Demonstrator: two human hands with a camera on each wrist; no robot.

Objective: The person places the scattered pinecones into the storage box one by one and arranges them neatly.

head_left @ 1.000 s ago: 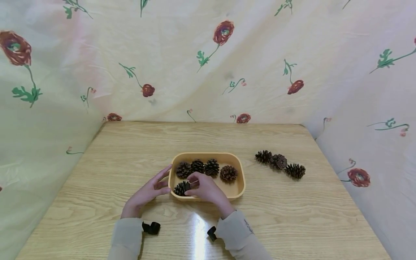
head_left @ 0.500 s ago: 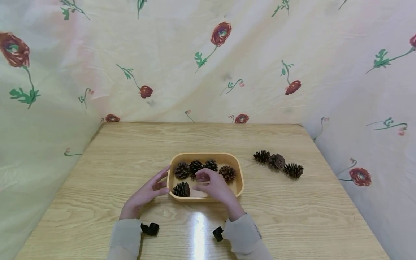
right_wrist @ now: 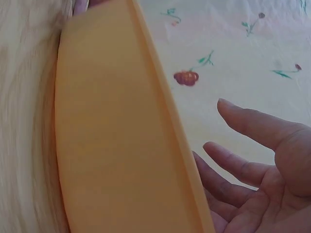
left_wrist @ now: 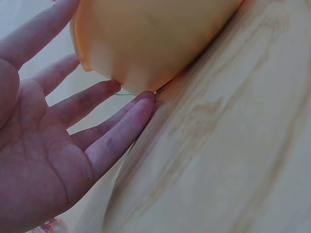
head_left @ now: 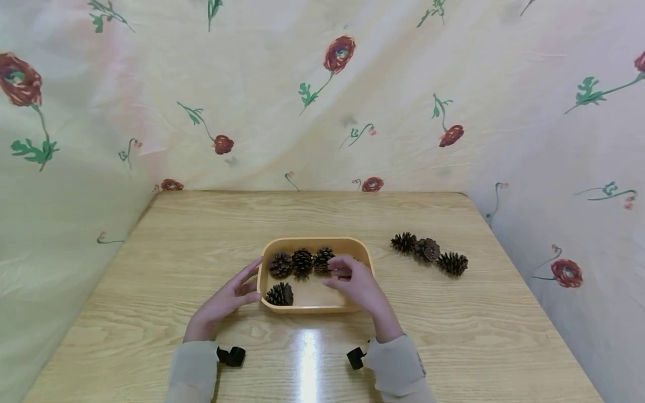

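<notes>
A pale orange plastic tray point(head_left: 314, 309) with rounded corners sits on the table. Along its back lie dark brown pine cones: one at the left point(head_left: 280, 265), a second pine cone point(head_left: 302, 263) beside it, and a third pine cone point(head_left: 322, 261). Another pine cone point(head_left: 280, 294) occupies the front left corner. My left hand point(head_left: 227, 299) is spread against the tray's left end, fingertips at the wall in the left wrist view. My right hand point(head_left: 356, 282) hovers over the tray's right part, fingers loosely bent around nothing, hiding most of a further pine cone there.
Right of the tray, three pine cones point(head_left: 427, 250) lie in a slanting row on the wooden table point(head_left: 201, 224). A flowered cloth point(head_left: 272, 84) hangs behind the table and along both sides.
My right hand has let go of the front left pine cone and moved right across the tray. My left hand has stayed at the tray's left end.
</notes>
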